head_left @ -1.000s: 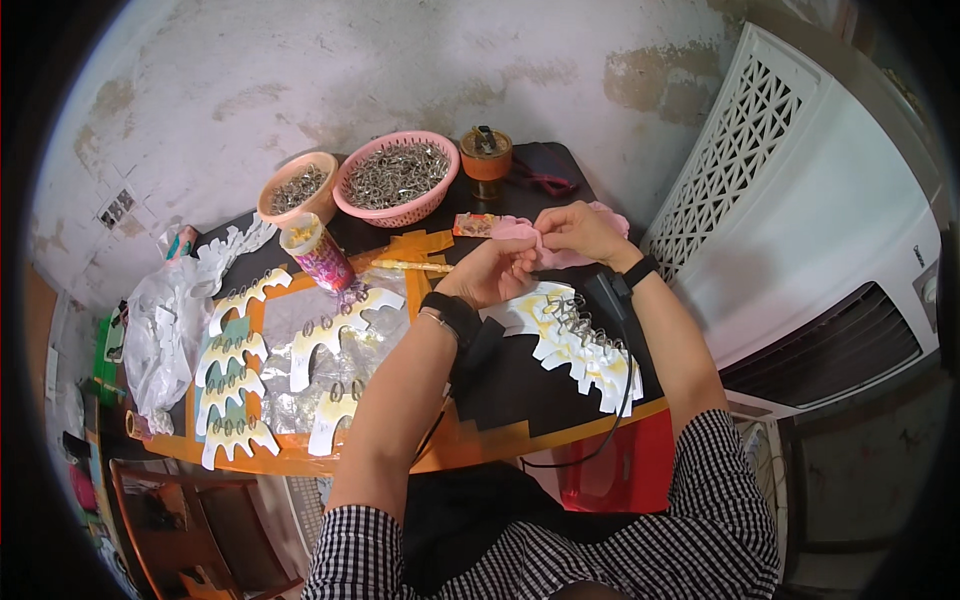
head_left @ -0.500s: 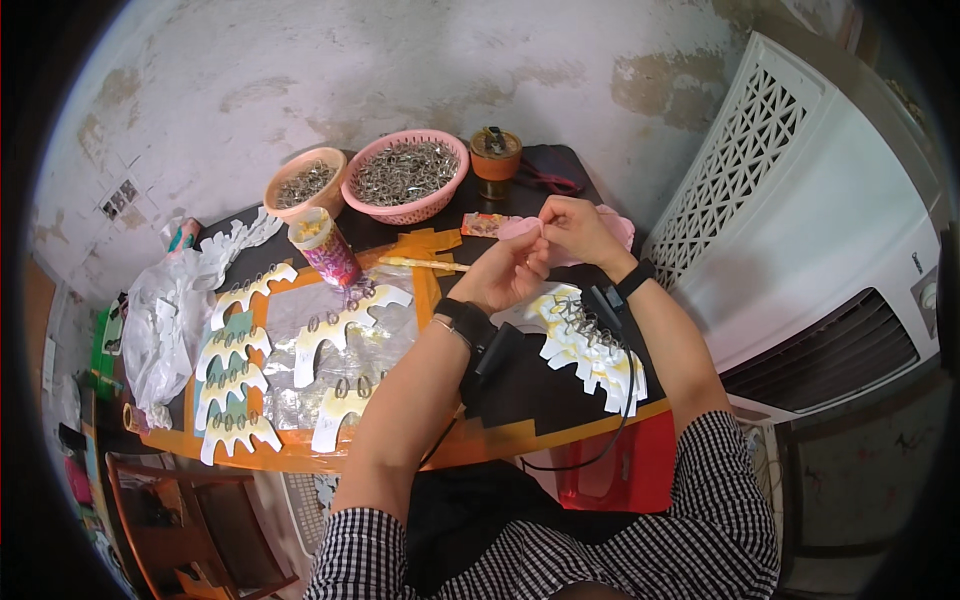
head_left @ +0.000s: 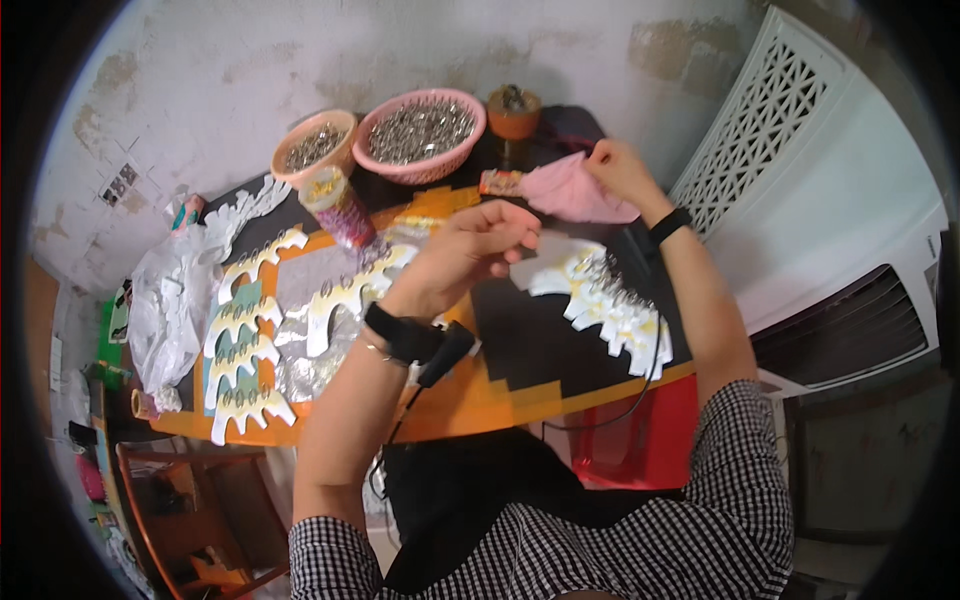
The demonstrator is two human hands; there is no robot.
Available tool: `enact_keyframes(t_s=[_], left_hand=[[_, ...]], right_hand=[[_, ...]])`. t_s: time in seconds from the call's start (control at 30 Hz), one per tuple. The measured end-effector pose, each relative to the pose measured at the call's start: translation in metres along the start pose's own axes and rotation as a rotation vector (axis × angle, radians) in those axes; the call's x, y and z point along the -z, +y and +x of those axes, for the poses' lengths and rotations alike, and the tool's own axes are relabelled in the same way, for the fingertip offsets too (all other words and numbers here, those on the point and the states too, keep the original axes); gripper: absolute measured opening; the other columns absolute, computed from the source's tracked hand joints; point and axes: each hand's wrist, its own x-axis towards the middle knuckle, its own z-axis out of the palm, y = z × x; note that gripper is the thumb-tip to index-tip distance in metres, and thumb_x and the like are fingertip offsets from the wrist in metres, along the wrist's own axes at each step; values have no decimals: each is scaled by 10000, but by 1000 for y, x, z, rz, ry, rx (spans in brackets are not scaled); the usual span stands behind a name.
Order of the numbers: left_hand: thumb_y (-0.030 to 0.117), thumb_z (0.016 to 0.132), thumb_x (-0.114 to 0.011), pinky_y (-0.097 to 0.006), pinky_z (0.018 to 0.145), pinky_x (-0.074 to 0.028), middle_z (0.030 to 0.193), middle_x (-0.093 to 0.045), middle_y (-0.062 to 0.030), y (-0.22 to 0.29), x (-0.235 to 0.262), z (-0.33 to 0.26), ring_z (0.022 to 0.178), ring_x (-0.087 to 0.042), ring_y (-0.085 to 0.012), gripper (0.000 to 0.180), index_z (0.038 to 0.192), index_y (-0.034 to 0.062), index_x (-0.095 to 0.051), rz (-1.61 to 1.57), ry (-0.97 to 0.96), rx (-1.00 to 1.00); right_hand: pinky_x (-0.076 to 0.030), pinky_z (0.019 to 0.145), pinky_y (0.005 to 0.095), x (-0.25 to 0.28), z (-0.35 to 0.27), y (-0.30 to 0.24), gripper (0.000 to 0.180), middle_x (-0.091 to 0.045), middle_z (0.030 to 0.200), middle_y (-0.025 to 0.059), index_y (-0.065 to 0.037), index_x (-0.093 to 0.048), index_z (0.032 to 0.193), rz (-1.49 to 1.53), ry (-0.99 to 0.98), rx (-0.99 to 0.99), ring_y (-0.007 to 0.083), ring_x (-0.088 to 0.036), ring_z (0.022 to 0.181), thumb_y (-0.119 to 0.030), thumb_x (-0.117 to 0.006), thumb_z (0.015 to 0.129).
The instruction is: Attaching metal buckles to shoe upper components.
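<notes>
My right hand (head_left: 622, 172) pinches the upper edge of a pink cloth (head_left: 572, 188) at the far right of the table. Apart from it, my left hand (head_left: 478, 243) hovers over the table's middle, fingers loosely bent and slightly spread, with nothing visible in them. White scalloped paper-like pieces, yellow-tinged and topped with metal clips, lie about: an overlapping pile (head_left: 610, 305) right of my left hand, a column (head_left: 250, 412) at the left, and one piece (head_left: 345, 295) on clear plastic partly behind my left forearm. A tub of yellow paste (head_left: 340, 208) stands beyond that piece.
At the back are an orange basket (head_left: 313, 147) and a pink basket (head_left: 420, 138), both full of metal clips, beside an orange-brown cup (head_left: 514, 115). A plastic bag (head_left: 165, 320) hangs at the left edge. A white air cooler (head_left: 830, 230) borders the right; below is a red stool (head_left: 640, 435).
My hands were together by the pink cloth; now they are apart. The left has drawn back from it, while the right has moved outward and the cloth is spread wider. The view has shifted slightly.
</notes>
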Motion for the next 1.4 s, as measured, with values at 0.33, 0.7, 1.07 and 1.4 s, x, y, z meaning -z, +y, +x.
enact_keyframes(t_s=[0.33,0.7,1.07,1.4], left_hand=[[79,938,-555,-257,765,-466,987,-666,-28,16,73,-204,867,-595,-108,96,1008,45,-611,584,596,-4],[131,896,-667,-303,730,-504,982,-627,-125,-69,75,-250,840,-635,-197,272,1124,6,-588,1236,873,-24],[132,916,-631,-263,693,-468,882,-636,-55,-70,85,-230,804,-582,-115,277,1161,24,-559,631,843,80],[86,863,-518,-325,654,-475,701,-620,-89,-63,95,-214,666,-594,-200,294,1142,0,-555,760,856,117]], right_hand=[[-516,841,325,12,-47,-60,422,-650,1157,157,-3,-562,1273,-85,60,258,217,-643,971,-48,-589,853],[-475,688,249,-138,-168,-153,301,-610,835,32,7,-587,1184,99,-491,40,99,-573,740,-86,-641,903],[-435,710,176,-148,-161,-142,306,-553,866,-9,-5,-563,1178,380,-540,-121,35,-543,783,29,-589,876],[-444,664,191,-157,-160,-140,342,-576,839,16,26,-530,1155,508,-460,-146,54,-562,740,39,-599,820]])
